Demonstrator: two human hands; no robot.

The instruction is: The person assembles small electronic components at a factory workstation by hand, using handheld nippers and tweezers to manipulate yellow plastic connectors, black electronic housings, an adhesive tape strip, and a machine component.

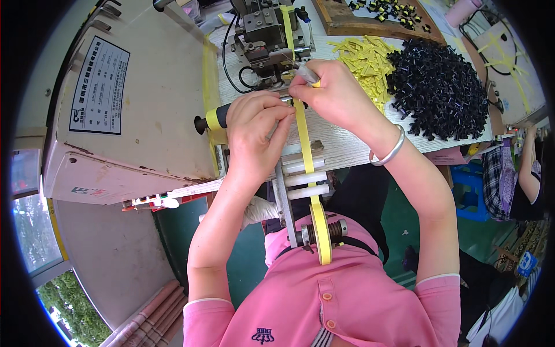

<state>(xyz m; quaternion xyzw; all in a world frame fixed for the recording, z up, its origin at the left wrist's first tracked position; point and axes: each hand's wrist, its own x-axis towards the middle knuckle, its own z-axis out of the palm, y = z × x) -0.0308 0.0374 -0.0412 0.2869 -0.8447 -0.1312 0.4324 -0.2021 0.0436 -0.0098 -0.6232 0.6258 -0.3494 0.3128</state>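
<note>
My left hand [254, 127] is raised beside the metal machine [260, 43], its thumb and fingers pinched together at a small metal spindle. Whatever lies between those fingertips is too small to make out. Close by, my right hand [332, 87] is closed around a slim pale tool with a yellow band [307, 74], whose kind does not show clearly. A yellow tape [304, 136] runs up between both hands from a tape roll [319, 228] near my waist, passing over white rollers [308, 178].
Right of the machine lie a heap of yellow strips [364, 61] and a large heap of small black parts [436, 89]. Behind them stands a wooden tray [347, 26] with black-and-yellow pieces. A big beige machine housing [144, 98] fills the left. Another person's arm [527, 162] shows far right.
</note>
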